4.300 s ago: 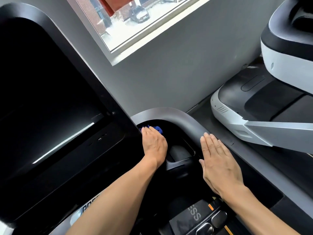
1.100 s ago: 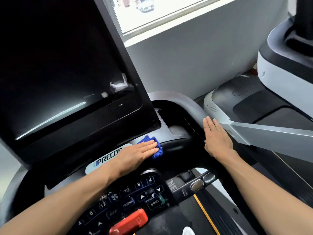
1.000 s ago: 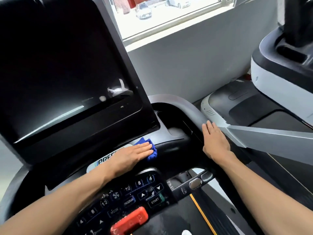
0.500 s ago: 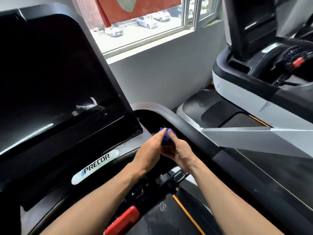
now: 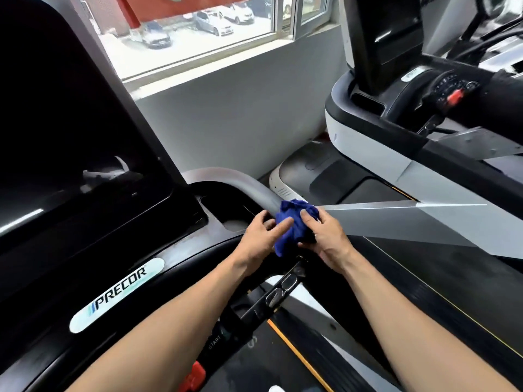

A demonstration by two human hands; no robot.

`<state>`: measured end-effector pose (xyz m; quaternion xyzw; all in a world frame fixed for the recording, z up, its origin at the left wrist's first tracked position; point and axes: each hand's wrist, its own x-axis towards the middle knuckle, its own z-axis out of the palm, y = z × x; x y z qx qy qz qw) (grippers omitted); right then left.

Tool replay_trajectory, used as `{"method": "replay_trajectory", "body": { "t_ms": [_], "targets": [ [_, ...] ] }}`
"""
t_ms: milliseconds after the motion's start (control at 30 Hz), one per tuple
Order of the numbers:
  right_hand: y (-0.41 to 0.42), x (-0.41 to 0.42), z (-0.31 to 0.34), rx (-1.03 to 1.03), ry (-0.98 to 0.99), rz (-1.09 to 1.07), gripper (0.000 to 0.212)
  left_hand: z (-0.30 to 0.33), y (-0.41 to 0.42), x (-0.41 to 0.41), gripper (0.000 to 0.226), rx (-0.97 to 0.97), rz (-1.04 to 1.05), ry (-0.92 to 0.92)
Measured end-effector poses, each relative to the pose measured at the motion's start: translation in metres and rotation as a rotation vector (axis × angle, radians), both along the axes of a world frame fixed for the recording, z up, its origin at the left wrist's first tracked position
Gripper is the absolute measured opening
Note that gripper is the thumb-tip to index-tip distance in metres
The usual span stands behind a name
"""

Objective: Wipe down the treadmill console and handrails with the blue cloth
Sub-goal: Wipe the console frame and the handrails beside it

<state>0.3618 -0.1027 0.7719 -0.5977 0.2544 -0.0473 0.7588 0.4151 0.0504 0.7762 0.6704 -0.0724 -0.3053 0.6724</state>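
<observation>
The blue cloth (image 5: 294,222) is bunched up between both hands, over the right side of the treadmill console (image 5: 119,281). My right hand (image 5: 325,239) grips the cloth from the right, fingers curled over its top. My left hand (image 5: 260,236) touches the cloth's left side with its fingers spread. The grey handrail (image 5: 243,185) curves just behind the cloth. The dark screen (image 5: 70,137) fills the left. A cup holder recess (image 5: 226,210) sits beside my left hand.
A second treadmill (image 5: 396,154) stands close on the right, its grey side arm (image 5: 396,216) reaching toward my hands. A grey wall and window lie ahead. Grip sensors (image 5: 283,290) and a red stop button (image 5: 195,377) sit below my hands.
My left hand wiped the console front, then both hands met at the cloth. Since half a second ago the cloth has shifted right into my right hand's grip near the handrail.
</observation>
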Motion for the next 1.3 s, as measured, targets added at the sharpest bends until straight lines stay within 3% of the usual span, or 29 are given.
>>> {"method": "replay_trajectory", "body": {
  "t_ms": [33,200,400,467,567,700,867,967,1033,1100,1200,1300],
  "targets": [
    [-0.005,-0.001,-0.002,-0.036,0.005,0.027,0.018,-0.004,-0.007,0.006,0.02,-0.021,0.017,0.051],
    [-0.029,-0.002,-0.009,-0.438,0.13,0.111,0.02,-0.018,-0.03,0.015,0.017,0.163,0.008,-0.004],
    [-0.062,0.003,0.0,-0.847,0.511,0.098,0.065,-0.03,-0.058,0.013,0.028,0.271,0.035,-0.033],
    [-0.07,0.008,-0.001,-0.932,0.586,0.06,0.081,-0.034,-0.066,0.013,0.026,0.24,0.053,0.043],
    [-0.07,0.012,-0.008,-1.027,0.572,0.029,0.073,-0.04,-0.075,0.013,0.021,0.256,0.101,0.093],
    [-0.06,0.009,-0.015,-1.284,0.536,-0.044,0.045,-0.045,-0.075,0.01,0.009,0.269,0.168,0.215],
    [-0.033,0.001,-0.012,-1.352,0.569,0.073,0.035,-0.052,-0.061,0.006,0.015,0.3,0.127,0.281],
    [-0.014,0.007,-0.022,-1.256,0.633,0.191,0.051,-0.049,-0.053,0.006,0.004,0.255,0.022,0.278],
    [-0.008,0.013,-0.034,-1.193,0.637,0.21,0.068,-0.046,-0.046,0.009,0.012,0.267,-0.106,0.258],
    [-0.007,0.02,-0.045,-1.171,0.639,0.239,0.083,-0.048,-0.036,0.017,0.021,0.418,-0.224,0.146],
    [-0.004,0.034,-0.051,-1.195,0.63,0.242,0.09,-0.046,-0.016,0.03,0.02,0.874,-0.289,-0.336],
    [0.004,0.044,-0.056,-1.289,0.555,0.258,0.086,-0.049,0.008,0.042,0.029,1.063,-0.308,-0.747]
  ]
}}
